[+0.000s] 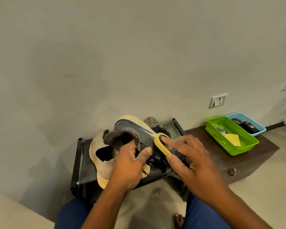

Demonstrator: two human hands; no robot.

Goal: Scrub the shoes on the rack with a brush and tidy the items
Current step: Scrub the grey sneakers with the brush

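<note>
- Gripping a dark grey shoe (pixel 135 131) by its collar, the left hand (pixel 130 164) is seen closed on it just above the rack (pixel 79 162), the pale sole turned up toward 12 o'clock.
- A yellow-edged brush (pixel 163 144) is clasped in the right hand (pixel 193 161), the index finger laid along its dark back; the brush is pressed against the side of the held shoe.
- A beige shoe (pixel 102 162) is seen lying on the rack's top shelf at 9 o'clock from the left hand, its opening facing up.
- Another shoe, partly hidden, is glimpsed at the rack's far end, at 12 o'clock from the brush; its kind cannot be told.
- At 3 o'clock from the rack, a green basket (pixel 229 146) with a yellow cloth inside is set on a dark low board (pixel 257 161), and a blue basket (pixel 261 129) holding dark tins is placed touching it on the far side.
- A wall socket (pixel 218 100) is seen above the baskets.
</note>
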